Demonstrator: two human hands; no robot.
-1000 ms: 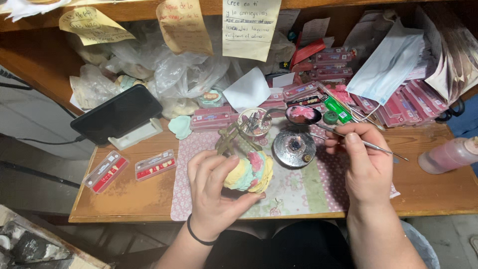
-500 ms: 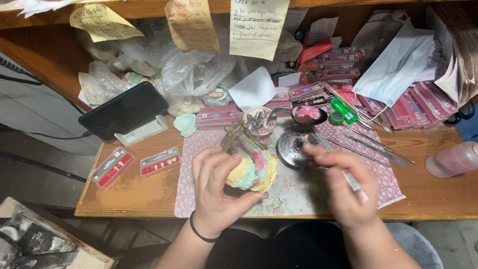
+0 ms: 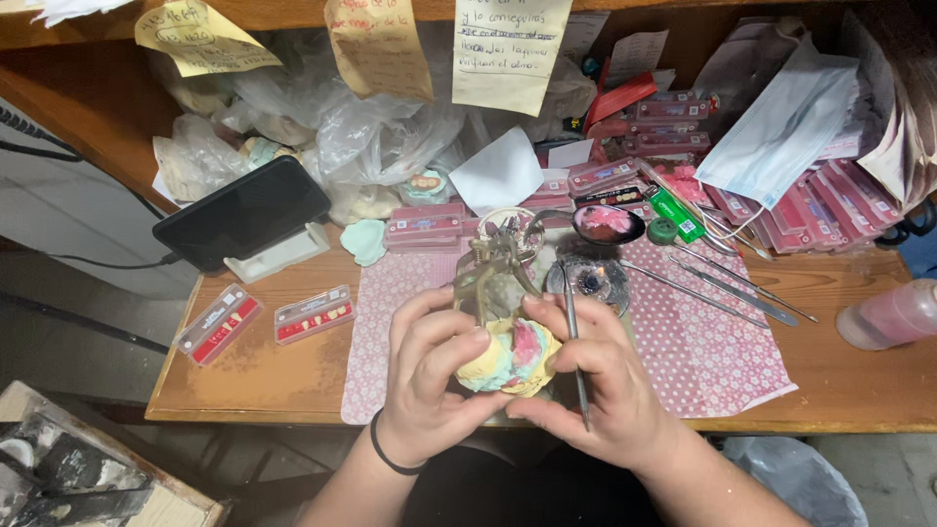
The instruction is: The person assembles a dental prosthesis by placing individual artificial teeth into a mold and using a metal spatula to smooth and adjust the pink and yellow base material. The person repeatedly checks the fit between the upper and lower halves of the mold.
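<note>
Pastel plaster, moulded into a yellow, green and pink dental cast [image 3: 509,353] mounted in a brass-coloured metal articulator frame [image 3: 493,265], is being cradled above the near edge of the wooden desk [image 3: 293,376], over the pink patterned cloth mat [image 3: 703,351]. It is being gripped from the left by the left hand [image 3: 429,376], whose fingers are curled closed around its side. Since the earlier views, the right hand [image 3: 595,385] has been brought in from the open mat to the cast, so that the piece is now being steadied from both sides; a thin metal carving instrument [image 3: 576,351] is being pinched between its fingers, tip pointing away, while those fingers are also being pressed against the cast. A round metal dish [image 3: 589,281] and a small dark bowl of pink wax [image 3: 607,223] are lying just beyond the cast, and several long steel hand tools [image 3: 722,285] are spread on the mat to the right. A black tablet on a white stand [image 3: 242,213], two red-and-clear tooth sample strips [image 3: 264,320], a pink bottle [image 3: 893,314] and stacks of pink boxes [image 3: 820,200] are crowding the back.
</note>
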